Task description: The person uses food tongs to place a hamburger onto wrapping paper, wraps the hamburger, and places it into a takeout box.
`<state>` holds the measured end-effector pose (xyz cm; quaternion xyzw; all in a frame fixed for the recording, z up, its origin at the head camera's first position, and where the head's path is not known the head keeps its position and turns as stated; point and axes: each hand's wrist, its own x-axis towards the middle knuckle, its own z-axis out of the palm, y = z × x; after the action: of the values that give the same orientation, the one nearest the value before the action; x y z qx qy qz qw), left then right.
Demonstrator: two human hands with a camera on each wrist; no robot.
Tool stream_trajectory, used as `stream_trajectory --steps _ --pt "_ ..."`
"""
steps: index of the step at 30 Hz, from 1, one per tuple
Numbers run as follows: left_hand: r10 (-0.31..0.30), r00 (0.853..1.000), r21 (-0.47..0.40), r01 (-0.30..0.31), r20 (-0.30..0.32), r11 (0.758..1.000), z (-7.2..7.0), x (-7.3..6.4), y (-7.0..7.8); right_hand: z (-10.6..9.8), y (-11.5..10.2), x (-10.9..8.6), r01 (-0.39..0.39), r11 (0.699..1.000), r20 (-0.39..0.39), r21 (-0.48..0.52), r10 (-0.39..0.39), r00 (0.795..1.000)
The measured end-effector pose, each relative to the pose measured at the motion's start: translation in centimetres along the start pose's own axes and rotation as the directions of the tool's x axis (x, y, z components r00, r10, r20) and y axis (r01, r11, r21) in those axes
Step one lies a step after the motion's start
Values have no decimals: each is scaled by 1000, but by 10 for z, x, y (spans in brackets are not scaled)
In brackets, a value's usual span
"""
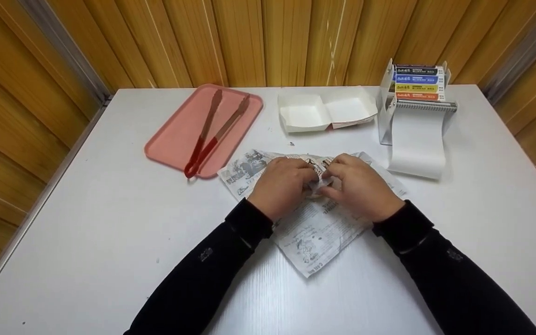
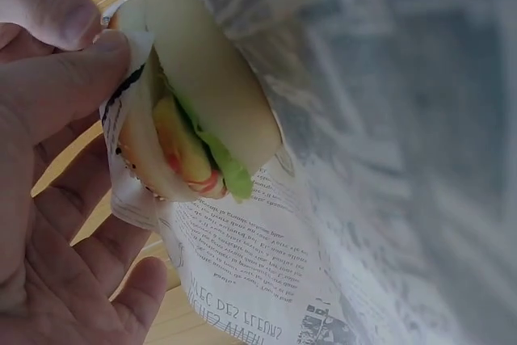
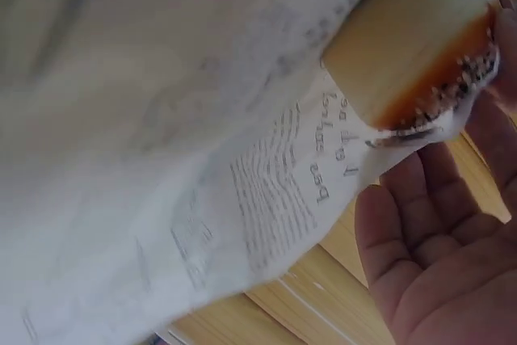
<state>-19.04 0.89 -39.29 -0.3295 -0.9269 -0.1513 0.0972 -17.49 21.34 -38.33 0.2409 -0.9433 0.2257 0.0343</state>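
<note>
Black sleeves [image 1: 193, 274] reach in from the near side of the desk [image 1: 86, 242], with both hands at a sheet of printed paper [image 1: 314, 237] wrapped partway round a filled bun [image 2: 218, 78], roughly midway between the desk's left and right edges. Fingers of the left hand [image 1: 286, 184] pinch the paper's edge at the bun, the lower ones curving loosely alongside; the right hand [image 1: 356, 188] bends thumb and fingers onto the paper opposite, though its fingertips fall mostly outside the right wrist view. Gripping from both sides probably steadies the wrap — a green leaf [image 2: 230, 169] shows at the bun's open side and could slip out if a hand let go. Everything else sits toward the far edge, likely to spare the middle for handwork: a pink tray [image 1: 170, 135] near the far left corner, red-handled tongs [image 1: 196, 152] lying on it with their handle end at its near rim; an open white box [image 1: 303, 115] right of middle; a stand [image 1: 385, 121] with a white sheet [image 1: 418, 139] toward the far right corner. Room is tight where the paper's left corner lies just beside the tray — but generous toward the desk's left and right edges.
</note>
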Motion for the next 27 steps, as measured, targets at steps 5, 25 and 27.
stream_trajectory --steps 5,25,27 --pt "15 1000 9 -15 26 1000 -1 -1 0 -15 -13 -17 117 993 208 -34 -107 972" --pt "17 989 -26 -14 146 1000 -12 -6 -4 9 -38 -45 369 926 364 -79 -318 875" --pt "12 985 -41 -6 171 999 -14 -8 -6 10 -39 -44 398 915 359 -72 -348 866"
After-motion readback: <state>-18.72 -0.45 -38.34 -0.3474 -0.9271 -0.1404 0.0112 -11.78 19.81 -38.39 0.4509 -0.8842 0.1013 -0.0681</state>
